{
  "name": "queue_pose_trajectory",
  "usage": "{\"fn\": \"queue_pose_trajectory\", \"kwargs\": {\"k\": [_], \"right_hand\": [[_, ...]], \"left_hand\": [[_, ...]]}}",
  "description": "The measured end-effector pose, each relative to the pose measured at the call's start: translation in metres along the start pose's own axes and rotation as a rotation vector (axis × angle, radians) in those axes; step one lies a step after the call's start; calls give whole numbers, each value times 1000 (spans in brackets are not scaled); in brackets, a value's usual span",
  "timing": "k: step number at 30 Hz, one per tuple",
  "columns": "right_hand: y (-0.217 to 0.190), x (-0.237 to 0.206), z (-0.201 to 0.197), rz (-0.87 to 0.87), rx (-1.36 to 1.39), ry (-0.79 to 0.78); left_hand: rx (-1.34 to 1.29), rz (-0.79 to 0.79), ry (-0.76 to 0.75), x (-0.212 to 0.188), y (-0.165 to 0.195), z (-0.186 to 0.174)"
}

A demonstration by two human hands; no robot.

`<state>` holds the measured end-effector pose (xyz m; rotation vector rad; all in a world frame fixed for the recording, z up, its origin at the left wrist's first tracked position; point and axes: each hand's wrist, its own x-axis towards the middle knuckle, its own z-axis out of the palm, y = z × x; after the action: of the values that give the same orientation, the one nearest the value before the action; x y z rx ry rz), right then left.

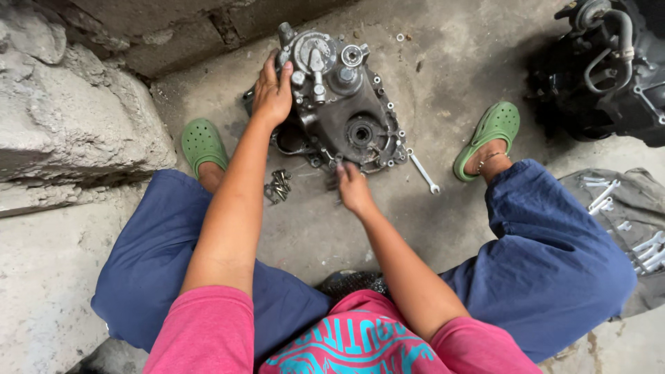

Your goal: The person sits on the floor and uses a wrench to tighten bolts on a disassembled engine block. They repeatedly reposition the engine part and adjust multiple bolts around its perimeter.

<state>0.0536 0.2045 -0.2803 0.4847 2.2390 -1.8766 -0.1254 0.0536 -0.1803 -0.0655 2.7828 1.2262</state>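
Observation:
A dark, greasy engine cover (346, 114) with pulleys and bolt holes lies on the concrete floor between my feet. My left hand (272, 93) rests flat on its left edge, fingers spread. My right hand (352, 185) reaches to the cover's near edge; it is blurred and I cannot make out whether it holds anything. A small pile of bolts (278, 185) lies just left of that hand. A silver wrench (424, 173) lies on the floor at the cover's right corner.
Rough stone blocks (69, 118) stand at the left. Another dark engine part (603, 69) sits at the upper right. A grey cloth (627, 208) with several wrenches lies at the right. My green clogs (202, 144) flank the cover.

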Motion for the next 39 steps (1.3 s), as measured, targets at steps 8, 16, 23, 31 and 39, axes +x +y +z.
{"fn": "queue_pose_trajectory", "kwargs": {"k": [8, 16, 23, 31, 39], "right_hand": [[3, -2, 52, 557, 956, -135], [-2, 12, 55, 662, 900, -117], [-37, 18, -47, 38, -985, -217], [-6, 8, -13, -215, -336, 111], [8, -8, 42, 536, 752, -193]], "left_hand": [[1, -24, -29, 1, 0, -3], [24, -59, -30, 0, 4, -4], [3, -71, -39, -2, 6, -1], [-1, -12, -6, 2, 4, 0], [24, -15, -1, -1, 9, -1]]}}
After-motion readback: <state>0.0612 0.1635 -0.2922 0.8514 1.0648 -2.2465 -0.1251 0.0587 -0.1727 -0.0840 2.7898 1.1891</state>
